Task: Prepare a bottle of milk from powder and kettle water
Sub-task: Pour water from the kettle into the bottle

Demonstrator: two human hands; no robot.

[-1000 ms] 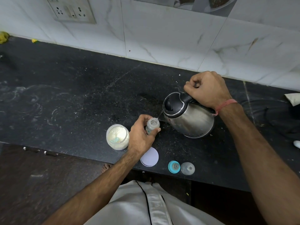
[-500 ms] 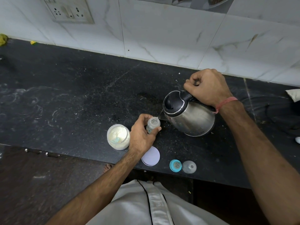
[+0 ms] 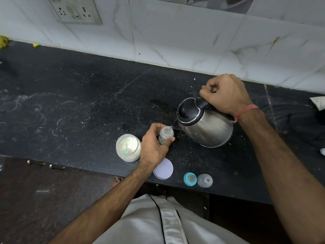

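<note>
My left hand (image 3: 153,147) grips a small clear baby bottle (image 3: 165,133) standing upright on the black counter (image 3: 79,106). My right hand (image 3: 226,95) holds the black handle of a steel kettle (image 3: 204,123), which is tilted left with its spout right over the bottle's mouth. A thin stream of water runs from spout to bottle. An open jar of white milk powder (image 3: 128,147), with a blue scoop inside, stands just left of my left hand.
Near the counter's front edge lie the jar's white lid (image 3: 163,169), a blue bottle ring with teat (image 3: 190,179) and a clear cap (image 3: 205,180). A tiled wall with a socket plate (image 3: 75,12) runs behind. A white cloth (image 3: 319,103) lies at the far right.
Both hands, kettle and bottle keep the same pose. Only the camera has shifted slightly, so the scene sits a little higher in the frame.
</note>
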